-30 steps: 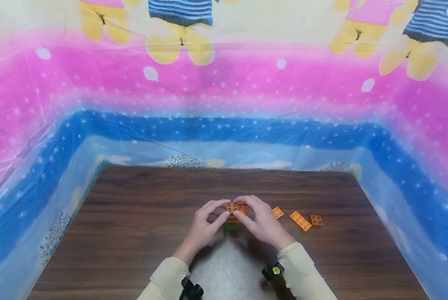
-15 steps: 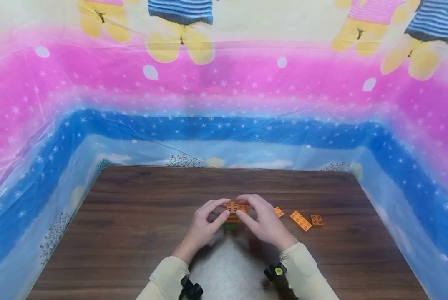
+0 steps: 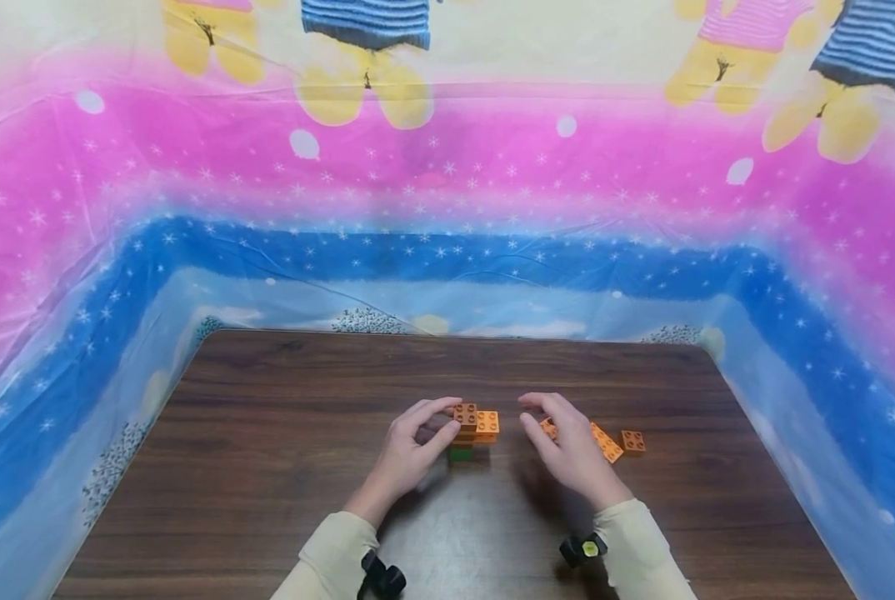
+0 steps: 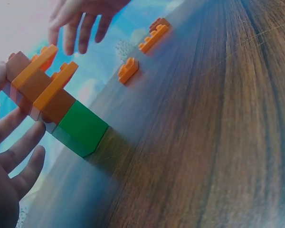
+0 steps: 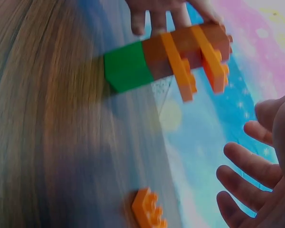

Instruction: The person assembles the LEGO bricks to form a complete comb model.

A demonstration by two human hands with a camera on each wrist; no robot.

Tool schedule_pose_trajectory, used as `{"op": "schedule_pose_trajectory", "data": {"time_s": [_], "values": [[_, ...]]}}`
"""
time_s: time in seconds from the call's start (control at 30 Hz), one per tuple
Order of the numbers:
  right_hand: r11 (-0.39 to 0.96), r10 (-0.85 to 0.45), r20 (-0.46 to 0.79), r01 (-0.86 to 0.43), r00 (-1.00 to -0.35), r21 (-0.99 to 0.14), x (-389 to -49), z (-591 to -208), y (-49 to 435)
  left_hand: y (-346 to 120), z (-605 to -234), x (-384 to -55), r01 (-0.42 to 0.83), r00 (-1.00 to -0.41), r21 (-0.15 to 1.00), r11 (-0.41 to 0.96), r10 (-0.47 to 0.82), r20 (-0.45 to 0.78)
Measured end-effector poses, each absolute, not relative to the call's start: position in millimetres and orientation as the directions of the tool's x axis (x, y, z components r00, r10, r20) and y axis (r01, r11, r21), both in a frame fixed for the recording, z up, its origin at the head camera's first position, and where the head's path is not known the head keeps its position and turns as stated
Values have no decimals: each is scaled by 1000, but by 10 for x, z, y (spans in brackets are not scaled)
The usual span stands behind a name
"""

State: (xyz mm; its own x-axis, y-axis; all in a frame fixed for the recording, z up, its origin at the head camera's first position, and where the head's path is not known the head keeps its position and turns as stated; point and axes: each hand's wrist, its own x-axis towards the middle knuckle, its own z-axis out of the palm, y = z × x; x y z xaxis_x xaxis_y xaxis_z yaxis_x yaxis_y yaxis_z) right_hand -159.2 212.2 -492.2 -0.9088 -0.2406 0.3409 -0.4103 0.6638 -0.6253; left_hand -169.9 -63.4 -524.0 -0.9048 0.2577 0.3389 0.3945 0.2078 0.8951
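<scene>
A tower of toy building bricks [image 3: 465,414] stands upright on the table. Its base is a green brick [image 4: 83,127], with brown bricks above and two flat orange bricks [image 5: 178,66] between them, jutting out to the right. My left hand [image 3: 412,440] holds the tower's top brown brick between thumb and index finger from the left; its other fingers are extended beside the tower in the left wrist view. Apart from the tower, to its right, my right hand [image 3: 570,450] hovers with loosely spread fingers and nothing in them. It partly covers a small orange brick [image 3: 548,428] in the head view.
Right of the tower lie a longer orange brick [image 3: 607,444] and a small brown brick [image 3: 632,442], close together. The dark wooden table [image 3: 305,392] is bordered at the back and sides by a patterned cloth [image 3: 492,258].
My right hand has let go of the tower and moved right, toward the loose bricks. My left hand has stayed at the tower, which stands where it was.
</scene>
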Motion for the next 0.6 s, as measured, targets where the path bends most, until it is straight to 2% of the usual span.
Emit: {"op": "schedule_pose_trajectory", "data": {"time_s": [0.17,0.6], "values": [[707,-216,356,-397,-909,-586,-1603,-4982,2262,-634,-5241,-1699,383,-910,899,211,256,327],[783,-187,263,-305,-947,-543,-1631,-5132,2420,-636,-5233,-1696,394,-905,894,214,258,338]]}}
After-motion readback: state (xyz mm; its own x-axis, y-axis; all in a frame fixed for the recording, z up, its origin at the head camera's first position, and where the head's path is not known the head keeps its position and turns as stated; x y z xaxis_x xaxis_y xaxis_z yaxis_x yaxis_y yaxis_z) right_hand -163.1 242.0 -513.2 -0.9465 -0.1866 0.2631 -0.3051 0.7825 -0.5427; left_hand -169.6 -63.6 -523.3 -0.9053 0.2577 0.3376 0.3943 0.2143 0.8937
